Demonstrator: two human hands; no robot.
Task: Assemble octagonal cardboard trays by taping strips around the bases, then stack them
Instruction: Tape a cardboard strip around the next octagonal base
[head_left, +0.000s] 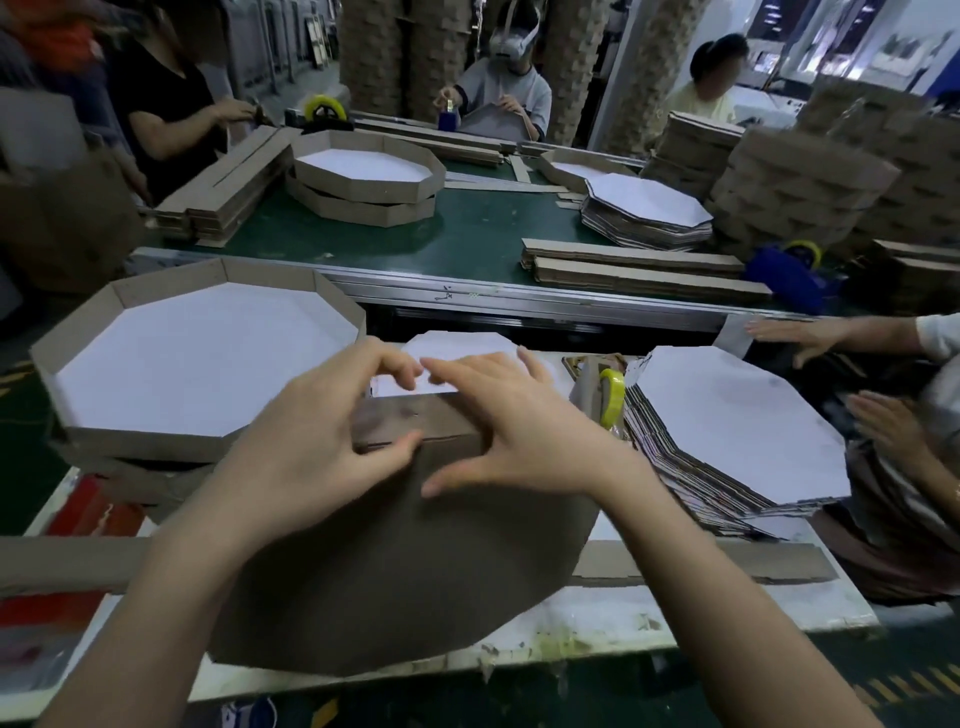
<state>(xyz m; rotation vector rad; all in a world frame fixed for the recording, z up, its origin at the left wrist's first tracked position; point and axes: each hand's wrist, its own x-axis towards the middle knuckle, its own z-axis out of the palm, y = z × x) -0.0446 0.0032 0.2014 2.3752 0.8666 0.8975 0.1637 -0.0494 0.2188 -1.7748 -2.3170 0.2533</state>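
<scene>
base (395, 561) underside-up at bench (675, 613) front | strip (415, 421) stood against its far edge | left hand (322, 415) curled over strip, thumb pinching it square | right hand (509, 431) spread flat, pressing the joint, likely so it bonds

- In the middle, the left hand (311, 431) pinches the upright strip (415, 421) and the right hand (519, 431) lies beside it.
- On the left, a finished tray (202, 364) stands just beside the left hand and blocks the way at table level.
- On the right, a tape roll (612, 395) and a stack of flat bases (727, 431) stand near the right hand.
- Another person's hands (893, 431) reach over the far side of that stack.
- Bare white table (649, 618) shows at the near right, crossed by a long strip (701, 564) lying flat.
</scene>
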